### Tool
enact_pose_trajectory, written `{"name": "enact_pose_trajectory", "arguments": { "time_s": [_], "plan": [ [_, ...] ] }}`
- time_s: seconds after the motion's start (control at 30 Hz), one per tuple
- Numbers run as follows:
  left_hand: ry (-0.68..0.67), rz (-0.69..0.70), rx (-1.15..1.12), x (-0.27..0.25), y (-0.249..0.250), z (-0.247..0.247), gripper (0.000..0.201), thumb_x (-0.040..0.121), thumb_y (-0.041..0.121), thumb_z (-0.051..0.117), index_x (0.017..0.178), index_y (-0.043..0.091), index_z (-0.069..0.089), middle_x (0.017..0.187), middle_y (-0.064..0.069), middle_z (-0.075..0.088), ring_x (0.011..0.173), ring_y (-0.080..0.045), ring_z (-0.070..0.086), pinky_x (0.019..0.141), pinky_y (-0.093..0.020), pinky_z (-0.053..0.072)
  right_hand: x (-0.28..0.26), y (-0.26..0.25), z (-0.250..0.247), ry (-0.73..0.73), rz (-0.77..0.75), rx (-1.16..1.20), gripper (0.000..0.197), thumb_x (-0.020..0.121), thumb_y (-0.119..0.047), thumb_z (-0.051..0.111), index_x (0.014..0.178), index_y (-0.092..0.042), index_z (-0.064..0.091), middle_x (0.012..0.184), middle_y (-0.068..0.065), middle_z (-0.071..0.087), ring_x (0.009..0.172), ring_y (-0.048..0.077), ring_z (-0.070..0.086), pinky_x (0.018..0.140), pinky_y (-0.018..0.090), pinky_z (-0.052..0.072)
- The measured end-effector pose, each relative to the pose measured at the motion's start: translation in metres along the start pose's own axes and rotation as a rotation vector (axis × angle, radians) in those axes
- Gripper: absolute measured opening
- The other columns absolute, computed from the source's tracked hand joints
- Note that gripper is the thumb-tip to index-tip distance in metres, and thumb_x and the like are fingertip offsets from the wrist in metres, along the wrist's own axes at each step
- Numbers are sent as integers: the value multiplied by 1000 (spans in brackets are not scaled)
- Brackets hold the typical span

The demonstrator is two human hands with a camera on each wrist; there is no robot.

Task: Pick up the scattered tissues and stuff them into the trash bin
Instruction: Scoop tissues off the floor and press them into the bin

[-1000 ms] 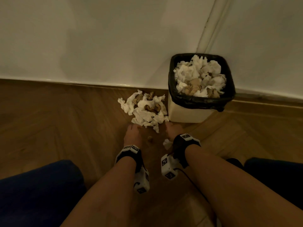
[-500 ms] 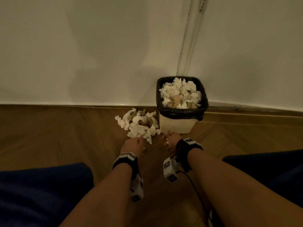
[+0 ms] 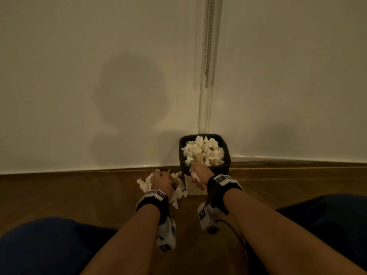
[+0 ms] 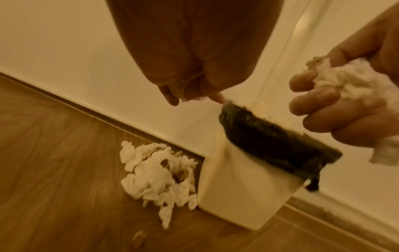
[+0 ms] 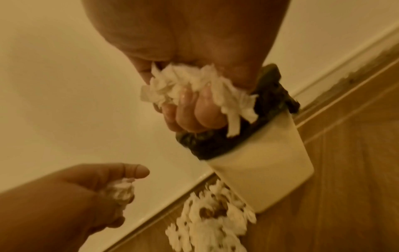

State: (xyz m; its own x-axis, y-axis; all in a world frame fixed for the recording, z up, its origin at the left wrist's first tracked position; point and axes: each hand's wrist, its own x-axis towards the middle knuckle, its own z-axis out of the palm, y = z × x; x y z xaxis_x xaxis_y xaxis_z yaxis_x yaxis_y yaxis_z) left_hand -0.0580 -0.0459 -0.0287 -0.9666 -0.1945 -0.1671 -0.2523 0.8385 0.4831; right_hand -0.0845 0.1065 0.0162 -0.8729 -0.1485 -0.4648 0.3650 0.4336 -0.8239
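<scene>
Two hands, left hand [image 3: 161,180] and right hand [image 3: 198,175], are clutching crumpled tissues in curled fingers [image 4: 311,102] beside the nearly full trash bin [image 3: 204,165], while a tissue pile [image 4: 155,175] is waiting on the floor [image 3: 79,195].

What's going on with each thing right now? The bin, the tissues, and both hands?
Bin: upright by the wall, black liner on, heaped full of tissues.
Pile: on the floor, against the bin's side.
Left hand: above the pile, grips a small wad.
Right hand: at the bin's rim, grips a big wad.
</scene>
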Motion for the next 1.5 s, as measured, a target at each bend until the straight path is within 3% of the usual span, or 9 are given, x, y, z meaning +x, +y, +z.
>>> {"name": "enact_pose_trajectory", "arguments": {
  "time_s": [0.13,0.2,0.3,0.43,0.6,0.8,1.03,1.33,1.5],
  "plan": [
    [14,42,-189,14,24,-30,33,84,-11,47,94,21,48,128,-11,22,98,-24,42,93,-32,47,-2,-42,-36,79,-70,-17,42,97,-20,38,132,3,46,86,12,59,65,23,49,62,31,45],
    [10,113,-168,23,40,-44,34,84,-8,47,96,23,48,125,-11,26,90,-22,43,85,-27,46,0,-63,-57,127,-126,-83,41,98,-16,37,133,4,44,124,27,54,82,28,55,71,31,48],
    [44,241,-140,36,69,-62,29,84,3,53,108,19,56,119,-14,43,100,-30,50,81,-27,39,6,-91,-84,167,-161,-98,41,98,-16,38,134,3,44,136,24,47,95,26,55,59,20,45],
    [119,318,-207,55,106,-77,24,91,7,47,109,16,58,117,-12,40,94,-27,51,86,-26,41,16,-117,-107,213,-138,-185,40,99,-14,36,135,4,44,139,23,44,127,33,44,101,35,39],
    [192,360,-285,75,145,-80,25,91,0,45,103,17,59,110,-4,27,85,-27,55,82,-33,52,36,-126,-122,320,-110,-86,38,101,-8,28,133,3,47,141,22,43,128,32,43,102,30,33],
    [179,415,-331,108,161,-71,24,86,15,62,110,15,59,109,-15,53,96,-28,54,79,-22,37,65,-114,-124,332,-95,-261,38,101,-9,31,135,3,43,141,21,44,129,32,43,103,30,33],
    [112,315,-337,127,143,-46,32,86,28,64,113,11,56,114,-12,58,102,-28,56,87,-33,45,85,-93,-111,255,-18,-248,40,100,-14,36,136,2,42,141,20,43,130,32,42,101,31,37],
    [-91,311,-22,120,127,-31,26,90,16,52,110,10,66,119,-14,61,106,-28,58,91,-31,46,83,-76,-97,77,198,-576,45,100,-17,35,142,-1,34,146,18,37,132,31,39,109,35,35],
    [-241,343,288,112,122,-37,34,96,22,41,124,18,59,122,-9,57,108,-29,56,95,-40,46,81,-78,-112,114,162,-571,33,102,-15,31,130,-3,44,133,16,45,116,18,52,95,14,39]
  ]
}}
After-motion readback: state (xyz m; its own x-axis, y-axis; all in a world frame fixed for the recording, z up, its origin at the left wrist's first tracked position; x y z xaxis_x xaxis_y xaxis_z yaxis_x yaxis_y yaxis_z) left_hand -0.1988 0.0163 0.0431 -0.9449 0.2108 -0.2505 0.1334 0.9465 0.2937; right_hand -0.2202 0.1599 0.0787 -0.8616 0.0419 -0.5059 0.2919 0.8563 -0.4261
